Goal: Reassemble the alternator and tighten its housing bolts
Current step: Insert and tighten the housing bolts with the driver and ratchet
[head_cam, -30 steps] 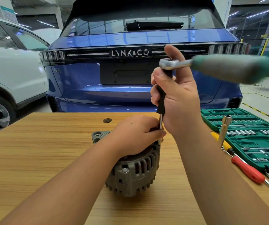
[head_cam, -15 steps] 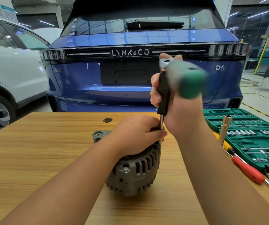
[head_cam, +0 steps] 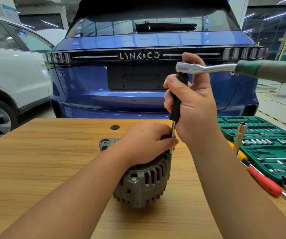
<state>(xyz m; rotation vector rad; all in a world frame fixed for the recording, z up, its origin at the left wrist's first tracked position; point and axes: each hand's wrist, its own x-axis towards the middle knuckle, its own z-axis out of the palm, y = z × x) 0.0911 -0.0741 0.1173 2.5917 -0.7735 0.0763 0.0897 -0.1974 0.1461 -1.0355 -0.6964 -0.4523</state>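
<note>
A grey alternator (head_cam: pixel 145 181) stands on the wooden table (head_cam: pixel 44 161), one housing bolt (head_cam: pixel 134 180) showing on its near side. My left hand (head_cam: pixel 147 142) rests on its top and pinches the steel shaft of an upright extension bar (head_cam: pixel 177 100). My right hand (head_cam: pixel 192 104) grips the bar's black handle. A chrome ratchet (head_cam: pixel 207 68) sits on the bar's top end, its green handle pointing right. The socket end and the bolt under it are hidden by my left hand.
An open green socket case (head_cam: pixel 266 145) lies at the table's right edge. Beside it are a red-handled screwdriver (head_cam: pixel 266 183), a yellow-handled tool (head_cam: pixel 240 154) and an upright tube socket (head_cam: pixel 241 133). A blue car (head_cam: pixel 138 94) stands behind the table, a white car (head_cam: pixel 9 75) to the left.
The ratchet handle swung from pointing right, round toward me, and back to pointing right. Both hands and the alternator have stayed in place.
</note>
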